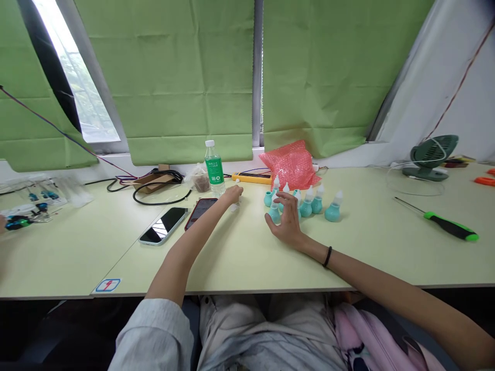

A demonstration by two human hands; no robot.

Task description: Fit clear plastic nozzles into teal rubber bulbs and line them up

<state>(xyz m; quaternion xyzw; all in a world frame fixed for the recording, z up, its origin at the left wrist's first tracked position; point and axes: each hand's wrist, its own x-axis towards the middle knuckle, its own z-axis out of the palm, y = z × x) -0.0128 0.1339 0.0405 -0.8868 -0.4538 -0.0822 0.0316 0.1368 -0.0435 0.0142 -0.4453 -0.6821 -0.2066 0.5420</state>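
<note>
Between thumb and fingers of the open right hand (pixel 288 225), a round, translucent-tipped teal bulb (pixel 275 214) is being framed, the left hand (pixel 232 195) being curled, its hold unclear

Forward-down head view over table (pixel 240 257)

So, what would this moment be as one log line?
left hand: near green-labelled bottle, grip unclear | right hand: at teal bulbs, contact unclear | screwdriver: lying on table, right side
</note>
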